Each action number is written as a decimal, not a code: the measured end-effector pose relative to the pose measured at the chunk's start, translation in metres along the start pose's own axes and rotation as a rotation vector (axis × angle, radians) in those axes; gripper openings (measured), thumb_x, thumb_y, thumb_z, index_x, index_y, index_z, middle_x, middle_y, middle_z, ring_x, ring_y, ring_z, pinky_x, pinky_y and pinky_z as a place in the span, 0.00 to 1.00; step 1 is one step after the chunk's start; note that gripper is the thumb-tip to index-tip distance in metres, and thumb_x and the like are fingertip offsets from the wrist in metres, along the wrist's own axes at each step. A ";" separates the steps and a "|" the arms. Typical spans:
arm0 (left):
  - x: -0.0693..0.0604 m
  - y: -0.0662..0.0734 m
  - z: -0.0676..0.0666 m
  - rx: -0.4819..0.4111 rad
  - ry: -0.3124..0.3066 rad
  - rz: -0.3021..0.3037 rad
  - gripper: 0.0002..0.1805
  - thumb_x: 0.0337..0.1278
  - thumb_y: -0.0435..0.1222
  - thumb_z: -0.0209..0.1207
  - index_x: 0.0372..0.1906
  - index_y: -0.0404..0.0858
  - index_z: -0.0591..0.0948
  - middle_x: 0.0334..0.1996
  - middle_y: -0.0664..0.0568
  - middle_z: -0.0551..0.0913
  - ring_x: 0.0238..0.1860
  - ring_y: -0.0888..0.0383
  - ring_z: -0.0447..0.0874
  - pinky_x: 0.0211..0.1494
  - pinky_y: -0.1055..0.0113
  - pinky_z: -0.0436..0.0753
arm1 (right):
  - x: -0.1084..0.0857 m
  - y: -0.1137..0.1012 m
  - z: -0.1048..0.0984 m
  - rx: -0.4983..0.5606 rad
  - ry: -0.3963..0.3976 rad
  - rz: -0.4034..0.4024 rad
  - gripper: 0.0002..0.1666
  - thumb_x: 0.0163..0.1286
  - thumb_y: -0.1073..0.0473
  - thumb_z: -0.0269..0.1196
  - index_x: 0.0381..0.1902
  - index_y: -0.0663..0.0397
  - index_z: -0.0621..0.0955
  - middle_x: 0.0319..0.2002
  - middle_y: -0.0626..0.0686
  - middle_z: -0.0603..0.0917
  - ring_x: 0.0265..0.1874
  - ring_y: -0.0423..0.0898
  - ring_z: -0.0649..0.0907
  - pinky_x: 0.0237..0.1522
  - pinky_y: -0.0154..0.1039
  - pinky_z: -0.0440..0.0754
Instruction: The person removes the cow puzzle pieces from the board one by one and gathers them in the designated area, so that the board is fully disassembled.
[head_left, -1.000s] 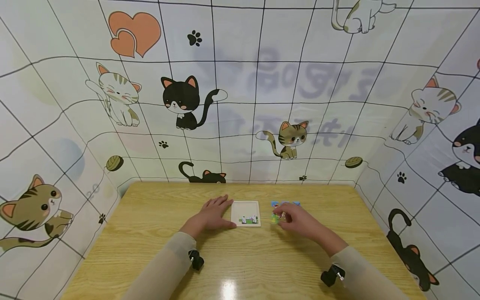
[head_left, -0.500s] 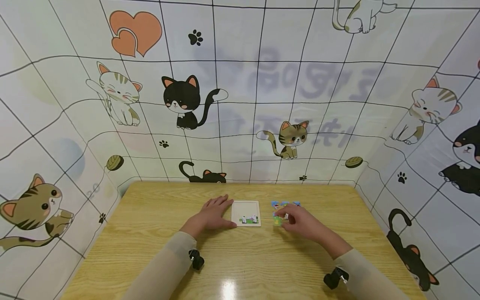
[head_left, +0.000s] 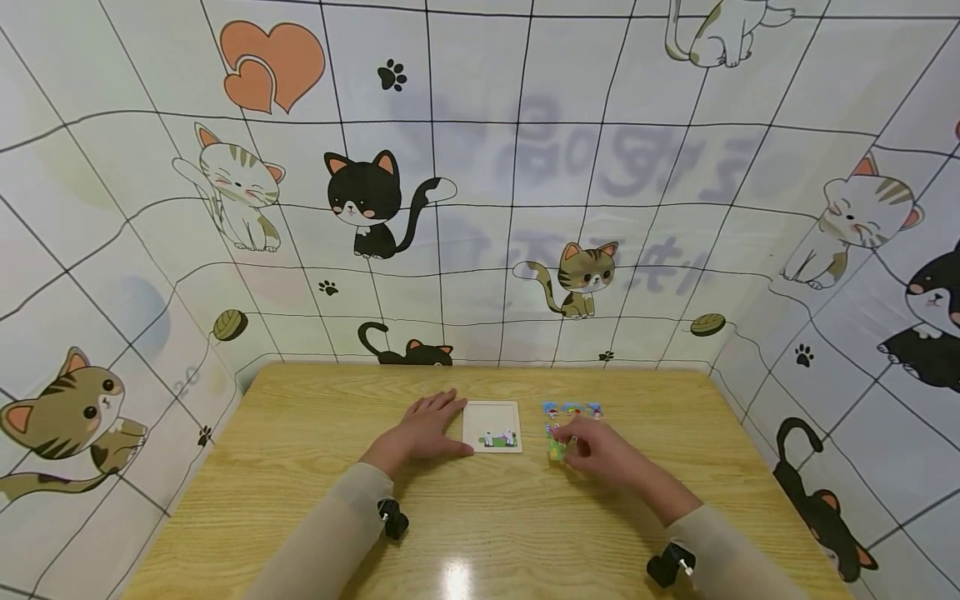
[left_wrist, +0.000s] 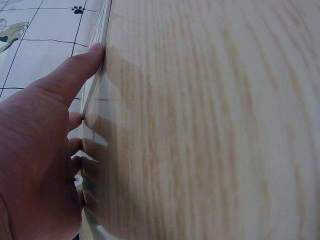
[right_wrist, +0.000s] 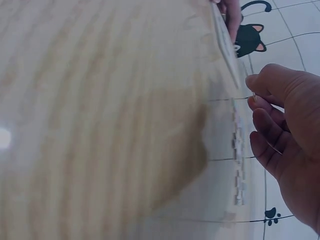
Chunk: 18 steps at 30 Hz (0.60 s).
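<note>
A small square puzzle tray (head_left: pixel 487 417) with a pale base lies mid-table. Joined jigsaw pieces (head_left: pixel 498 439) fill part of its lower right. My left hand (head_left: pixel 429 429) rests at the tray's left side, fingers spread, its thumb (left_wrist: pixel 90 57) against the tray's edge. To the right of the tray, my right hand (head_left: pixel 603 450) pinches a thin jigsaw piece (right_wrist: pixel 255 97) between thumb and index finger, over the loose pieces. Colourful loose jigsaw pieces (head_left: pixel 573 409) lie beyond and under that hand, which hides some of them. The held piece's picture is hard to make out.
The wooden table (head_left: pixel 480 508) reaches back to a wall cloth (head_left: pixel 480 250) printed with cats, which also stands at both sides. A black wrist camera (head_left: pixel 392 519) sits on the left sleeve, and another camera (head_left: pixel 670 564) on the right.
My right hand has shifted slightly right and toward me, uncovering more of the back row of loose pieces. The left hand and the tray have stayed put.
</note>
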<state>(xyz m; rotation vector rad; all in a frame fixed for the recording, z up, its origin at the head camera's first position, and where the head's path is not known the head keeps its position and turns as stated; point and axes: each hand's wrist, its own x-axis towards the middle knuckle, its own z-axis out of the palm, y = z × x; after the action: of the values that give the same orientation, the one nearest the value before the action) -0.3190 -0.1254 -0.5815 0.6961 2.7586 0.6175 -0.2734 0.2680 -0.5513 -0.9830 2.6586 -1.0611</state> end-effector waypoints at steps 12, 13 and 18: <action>-0.002 0.001 -0.001 -0.019 -0.002 -0.004 0.58 0.64 0.70 0.69 0.90 0.47 0.61 0.90 0.45 0.51 0.89 0.36 0.47 0.86 0.32 0.49 | -0.003 0.011 0.013 -0.092 -0.001 0.035 0.17 0.75 0.66 0.73 0.60 0.59 0.88 0.44 0.46 0.84 0.32 0.35 0.74 0.34 0.36 0.77; -0.002 0.003 -0.002 -0.011 -0.006 -0.007 0.58 0.64 0.69 0.69 0.90 0.47 0.62 0.90 0.45 0.52 0.89 0.36 0.48 0.86 0.32 0.49 | -0.003 0.011 0.013 -0.100 0.002 0.031 0.17 0.75 0.66 0.73 0.60 0.60 0.88 0.43 0.46 0.83 0.32 0.34 0.74 0.34 0.36 0.77; -0.007 0.010 -0.007 0.019 -0.013 -0.015 0.56 0.67 0.66 0.69 0.90 0.46 0.61 0.90 0.44 0.52 0.89 0.37 0.48 0.87 0.33 0.50 | -0.003 0.009 0.012 -0.137 -0.002 0.047 0.18 0.75 0.65 0.72 0.61 0.60 0.88 0.43 0.45 0.82 0.31 0.34 0.73 0.35 0.36 0.75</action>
<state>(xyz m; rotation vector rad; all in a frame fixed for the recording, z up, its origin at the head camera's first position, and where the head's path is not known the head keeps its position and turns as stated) -0.3114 -0.1232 -0.5701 0.6809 2.7585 0.5828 -0.2719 0.2680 -0.5669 -0.9387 2.7691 -0.8791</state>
